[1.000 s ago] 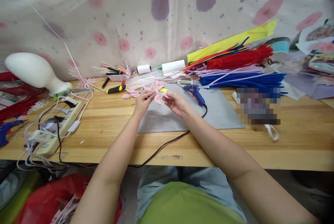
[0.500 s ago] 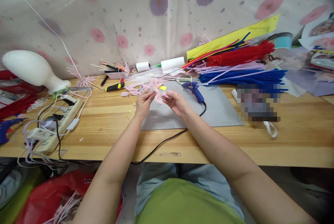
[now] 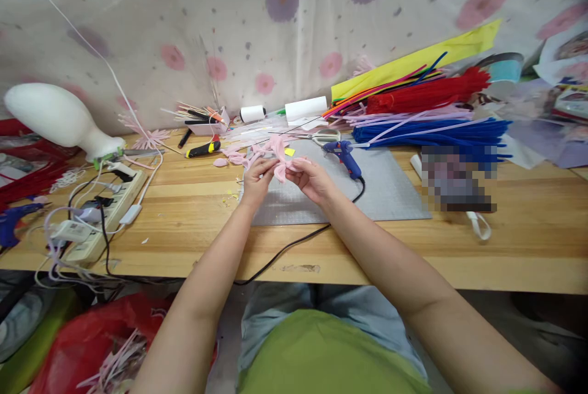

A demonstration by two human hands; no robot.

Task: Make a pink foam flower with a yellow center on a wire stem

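Over the grey cutting mat (image 3: 381, 198), my left hand (image 3: 258, 182) pinches a pink fuzzy flower (image 3: 278, 147) with several petals. My right hand (image 3: 313, 181) is closed on a separate pink petal (image 3: 301, 163), held against the flower's right side. Fingers cover the spot where the two pieces meet. A small yellow piece (image 3: 289, 152) shows just behind the flower. More loose pink petals (image 3: 236, 157) lie on the table to the left of the mat. Right of my hands, a blue glue gun (image 3: 343, 158) rests on the mat, beside scissors (image 3: 326, 136).
Bundles of blue (image 3: 427, 135) and red pipe cleaners (image 3: 427, 95) lie at the back right. A yellow-black cutter (image 3: 203, 149) is left of the petals. On the left stand a white foam head (image 3: 59, 118) and a power strip (image 3: 108, 216). A black cord (image 3: 285, 251) crosses the front.
My right hand has brought its petal leftward until it meets the flower in my left hand. The view has shifted slightly; the glue gun and other things stay put.
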